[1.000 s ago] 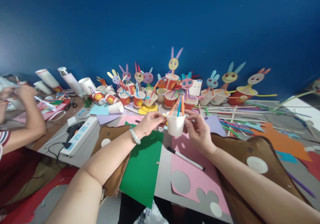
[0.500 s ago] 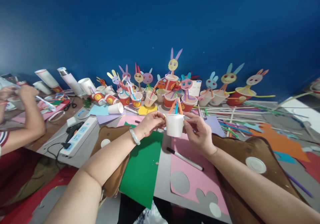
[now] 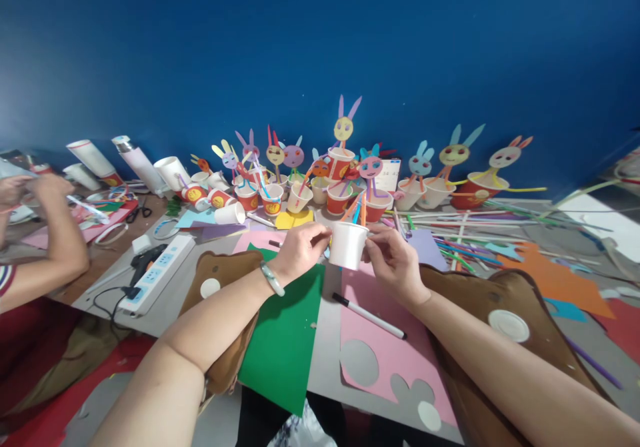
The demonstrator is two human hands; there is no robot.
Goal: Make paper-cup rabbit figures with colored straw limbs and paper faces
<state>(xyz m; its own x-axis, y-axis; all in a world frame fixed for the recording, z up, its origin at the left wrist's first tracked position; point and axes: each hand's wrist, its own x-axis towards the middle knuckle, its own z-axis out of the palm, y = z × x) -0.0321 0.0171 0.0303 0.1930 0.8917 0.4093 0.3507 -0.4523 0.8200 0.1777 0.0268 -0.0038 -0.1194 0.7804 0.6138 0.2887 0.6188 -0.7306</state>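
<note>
A white paper cup [image 3: 348, 246] is held up between my two hands, with orange and blue straws [image 3: 357, 210] standing out of its top. My left hand [image 3: 304, 250], a bracelet at its wrist, pinches the cup's left side near the rim. On the right side, my right hand [image 3: 395, 260] grips the cup with thumb and fingers. Beneath lie a green sheet [image 3: 285, 327], a pink sheet with cut-out holes [image 3: 395, 307] and a black-and-white marker [image 3: 370, 316].
Cups with paper rabbit faces [image 3: 343, 129] line the blue wall. Many straws [image 3: 490, 234] lie at right, near an orange sheet [image 3: 560, 277]. Brown cushions [image 3: 465, 300] flank the papers. A power strip [image 3: 157, 274] sits at left, beyond it another person's arm [image 3: 63, 240].
The cup has tilted slightly, its base swinging a little to the right, and the straws lean more. Both hands still hold it. The whole view has shifted slightly.
</note>
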